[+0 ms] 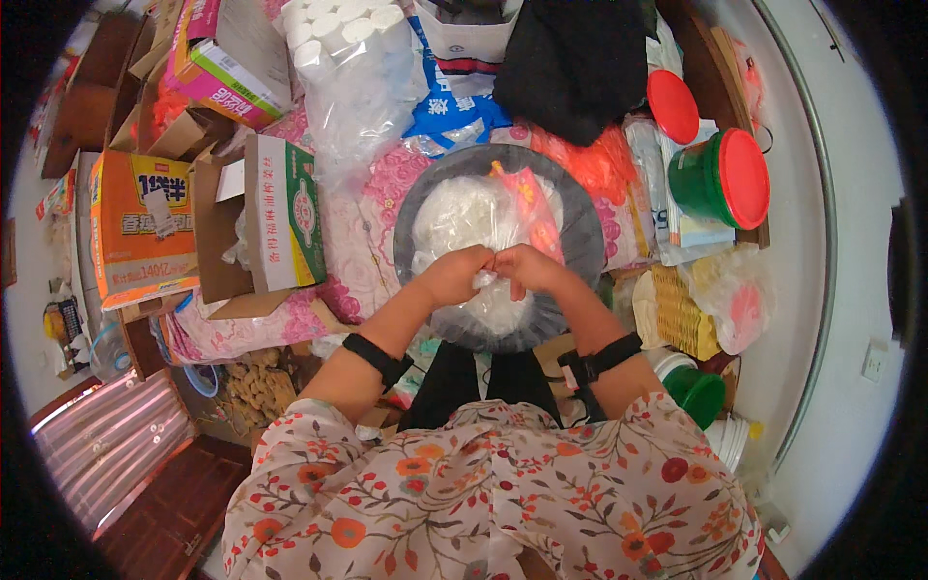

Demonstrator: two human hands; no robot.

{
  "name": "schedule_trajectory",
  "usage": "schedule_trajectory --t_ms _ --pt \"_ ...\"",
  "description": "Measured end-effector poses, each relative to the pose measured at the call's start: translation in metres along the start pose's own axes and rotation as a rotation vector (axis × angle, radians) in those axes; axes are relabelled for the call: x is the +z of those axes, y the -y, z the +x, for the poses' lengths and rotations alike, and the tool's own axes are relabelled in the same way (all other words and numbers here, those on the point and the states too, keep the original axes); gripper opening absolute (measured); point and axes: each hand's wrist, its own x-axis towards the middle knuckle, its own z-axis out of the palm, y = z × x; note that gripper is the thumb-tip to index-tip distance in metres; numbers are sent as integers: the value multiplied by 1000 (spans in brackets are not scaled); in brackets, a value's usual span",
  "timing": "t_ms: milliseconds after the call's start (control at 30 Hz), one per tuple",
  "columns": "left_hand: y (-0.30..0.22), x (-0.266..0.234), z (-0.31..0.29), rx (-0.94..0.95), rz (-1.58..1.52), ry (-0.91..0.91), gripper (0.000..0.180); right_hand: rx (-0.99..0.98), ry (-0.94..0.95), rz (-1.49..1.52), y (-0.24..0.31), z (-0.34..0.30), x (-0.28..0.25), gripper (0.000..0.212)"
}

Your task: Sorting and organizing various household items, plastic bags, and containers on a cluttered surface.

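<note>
A clear plastic bag (464, 217) with whitish, rounded contents lies in front of me on a round dark grey surface (580, 232). My left hand (457, 276) and my right hand (531, 268) meet at the bag's near part. Both have their fingers closed on gathered plastic, the fingertips almost touching. Below them another bulge of the clear plastic (498, 309) spreads toward me. Beside the bag, at its right, rests a pink and yellow packet (537, 217). What exactly is inside the bag cannot be made out.
Left are an open cardboard box (222, 242) and an orange carton (145, 232). White paper rolls (338, 34) in plastic lie behind, near black cloth (580, 68). A green tub with a red lid (720, 179) and a yellow woven basket (681, 307) stand right. Pink floral fabric (362, 271) lies underneath.
</note>
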Motion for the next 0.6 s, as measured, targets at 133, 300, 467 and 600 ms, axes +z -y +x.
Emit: schedule_trajectory --t_ms 133,300,467,600 --pt "-3 13 -3 -72 191 -79 24 12 -52 -85 -1 5 3 21" --pt "1 21 1 -64 463 -288 22 -28 -51 -107 12 -3 -5 23" --pt "10 10 -5 4 492 -220 23 -2 41 -32 17 -5 -9 20" --pt "8 -1 -7 66 380 -106 26 30 75 -171 37 -6 -6 22"
